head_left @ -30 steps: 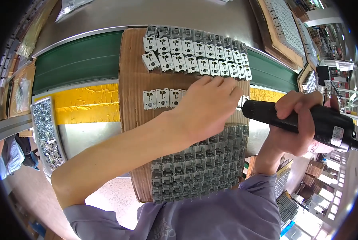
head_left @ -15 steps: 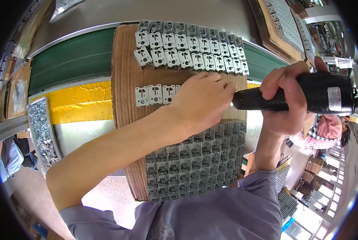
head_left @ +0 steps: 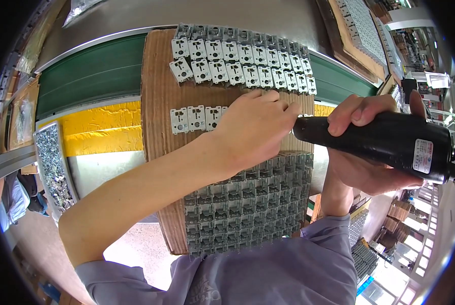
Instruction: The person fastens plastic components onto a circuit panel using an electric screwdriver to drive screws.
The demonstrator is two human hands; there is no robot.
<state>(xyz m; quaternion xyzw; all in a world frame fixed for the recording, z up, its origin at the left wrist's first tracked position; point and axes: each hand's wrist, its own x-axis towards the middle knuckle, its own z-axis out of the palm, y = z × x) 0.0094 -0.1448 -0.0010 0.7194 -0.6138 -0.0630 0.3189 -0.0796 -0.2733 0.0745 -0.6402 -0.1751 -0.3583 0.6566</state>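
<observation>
A black electric screwdriver (head_left: 377, 140) lies nearly level across my right hand (head_left: 357, 170), its narrow nose pointing left at my left hand. Fingers of my right hand rest over its top and the palm sits beneath it. Just off the nose, my left hand (head_left: 255, 127) bends its closed fingers down over a row of small white-faced metal brackets (head_left: 197, 118). Whatever its fingertips grip is hidden behind the hand, as is the screwdriver's tip. Beyond it stand two fuller rows of similar white-faced brackets (head_left: 232, 72). Close to my body, a block of grey metal frames (head_left: 245, 208) fills the board.
The brackets and frames lie on a corrugated cardboard sheet (head_left: 156, 91), laid across a green strip (head_left: 90, 76) and yellow tape (head_left: 103, 129). At left is a tray of small screws (head_left: 54, 162). A stacked board of parts (head_left: 359, 30) stands far right.
The screwdriver's rear end has swung down toward me, and my right hand's wrapped grip has loosened, its palm turning lower. My left hand has barely moved.
</observation>
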